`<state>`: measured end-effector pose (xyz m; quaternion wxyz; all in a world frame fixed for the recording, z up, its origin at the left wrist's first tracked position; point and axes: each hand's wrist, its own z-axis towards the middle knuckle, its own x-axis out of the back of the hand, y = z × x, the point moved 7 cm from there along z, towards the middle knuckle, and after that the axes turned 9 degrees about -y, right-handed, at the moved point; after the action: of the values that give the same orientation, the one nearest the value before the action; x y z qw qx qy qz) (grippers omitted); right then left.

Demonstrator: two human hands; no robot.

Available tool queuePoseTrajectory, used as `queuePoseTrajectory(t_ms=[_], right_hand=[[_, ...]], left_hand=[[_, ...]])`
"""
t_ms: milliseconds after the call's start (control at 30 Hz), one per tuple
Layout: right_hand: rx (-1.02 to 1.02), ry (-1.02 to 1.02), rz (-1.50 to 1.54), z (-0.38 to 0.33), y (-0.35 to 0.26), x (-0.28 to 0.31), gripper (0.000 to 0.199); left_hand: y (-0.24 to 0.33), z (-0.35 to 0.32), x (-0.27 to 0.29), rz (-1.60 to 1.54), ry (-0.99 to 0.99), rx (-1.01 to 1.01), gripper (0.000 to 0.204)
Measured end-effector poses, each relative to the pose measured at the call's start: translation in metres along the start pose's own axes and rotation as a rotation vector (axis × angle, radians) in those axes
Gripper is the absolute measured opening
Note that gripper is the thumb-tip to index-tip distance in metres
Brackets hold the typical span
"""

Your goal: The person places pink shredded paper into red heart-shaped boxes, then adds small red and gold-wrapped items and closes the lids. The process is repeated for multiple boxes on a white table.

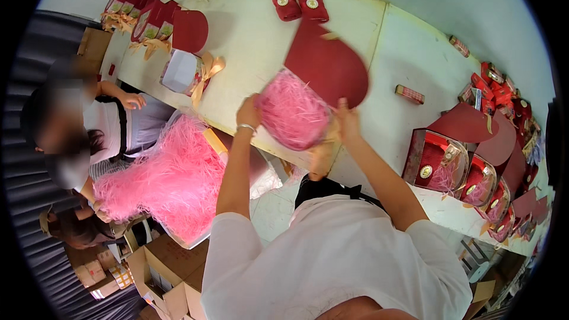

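Between my two hands is a gift box with a dark red lid [335, 68] standing open on its far side. Pink shredded paper [293, 109] fills it. My left hand [249, 112], with a bracelet at the wrist, closes on the box's left side. On the right side, my right hand [348, 121] grips the box near the lid's hinge. A peach ribbon [320, 157] hangs at its near right, blurred. Beyond the lid lie two dark red folded cloth bundles [286, 5] with round pale emblems.
At left, a large heap of pink shred [178, 172] fills a carton beside a co-worker [112, 118]. An open white-lined box [181, 71] stands at the table's left. Filled boxes [435, 166] line the right, near small red packets [489, 86] and a single small packet [410, 94].
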<state>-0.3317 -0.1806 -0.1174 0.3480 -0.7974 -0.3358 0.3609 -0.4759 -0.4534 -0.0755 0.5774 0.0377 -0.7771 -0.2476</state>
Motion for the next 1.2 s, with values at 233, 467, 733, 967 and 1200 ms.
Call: queuePoseTrajectory(t_ms=[233,467,733,967,1200], right_hand=[[0.393,0.291,-1.29,-0.034,-0.107,0.146,0.055],[0.713,0.333,-1.546,-0.077,-0.119,0.057,0.057],[0.568,0.135,-1.709,-0.045,-0.069,0.055,0.057],[0.15,-0.245,-1.741,-0.039,-0.024,0.054,0.053],[0.37,-0.049,-1.361,-0.068,-0.088,0.041,0.047]], left_hand=[[0.152,-0.081,-0.11,-0.379,-0.143,-0.384,0.036],[0.196,-0.087,-0.105,-0.477,-0.422,-0.253,0.03],[0.171,0.065,-0.08,-0.468,-0.298,-0.217,0.029],[0.187,0.252,-0.033,-0.489,0.139,0.107,0.079],[0.184,0.281,-0.103,-1.446,-0.15,0.214,0.068]])
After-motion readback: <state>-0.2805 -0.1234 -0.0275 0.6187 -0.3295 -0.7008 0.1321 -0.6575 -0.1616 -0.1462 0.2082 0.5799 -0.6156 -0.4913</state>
